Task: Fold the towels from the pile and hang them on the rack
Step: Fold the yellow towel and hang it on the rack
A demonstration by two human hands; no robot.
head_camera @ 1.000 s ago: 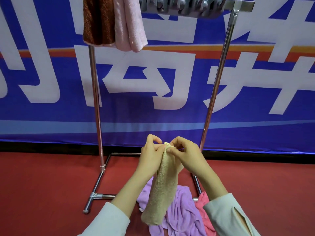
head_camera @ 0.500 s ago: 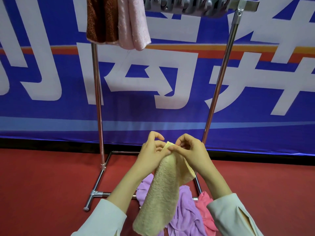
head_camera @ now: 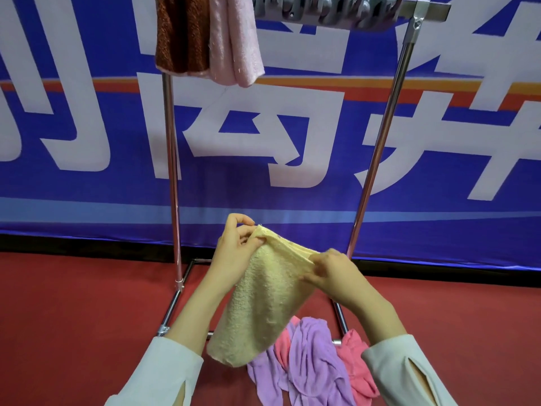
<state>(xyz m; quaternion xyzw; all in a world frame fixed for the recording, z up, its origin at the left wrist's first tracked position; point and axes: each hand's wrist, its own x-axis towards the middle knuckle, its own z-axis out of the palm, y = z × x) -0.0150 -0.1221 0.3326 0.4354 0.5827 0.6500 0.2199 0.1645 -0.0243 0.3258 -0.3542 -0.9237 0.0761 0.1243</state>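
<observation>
1. The rack [head_camera: 172, 171] is a chrome frame with two uprights, a top bar and a floor base. It stands on a red floor [head_camera: 73, 317], with a blue banner [head_camera: 87, 177] behind it.
2. The yellow towel [head_camera: 263, 303] is held in front of the rack, low between its two uprights and above its base.
3. The left hand [head_camera: 237, 250] pinches the towel's upper corner, thumb and fingertips closed tightly on the edge. It is on the side of the rack's left upright.
4. The right hand [head_camera: 330, 273] grips the same top edge farther toward the rack's right upright and a little lower, fingers curled round the doubled cloth.
5. From that edge the towel hangs slanting, and its free lower end is near the front bar of the rack's base.
6. The pile lies crumpled at the rack's base, toward its right foot. It is a purple towel [head_camera: 310, 358] with a coral towel [head_camera: 355, 364] just beside it, both draped over the front bar.
7. On the rack's top bar, at the left upright, a brown towel [head_camera: 181, 36] and a pale pink towel [head_camera: 234, 39] hang folded, touching side by side.
8. A grey clip strip [head_camera: 322, 10] runs along the top bar toward the rack's right upright.
</observation>
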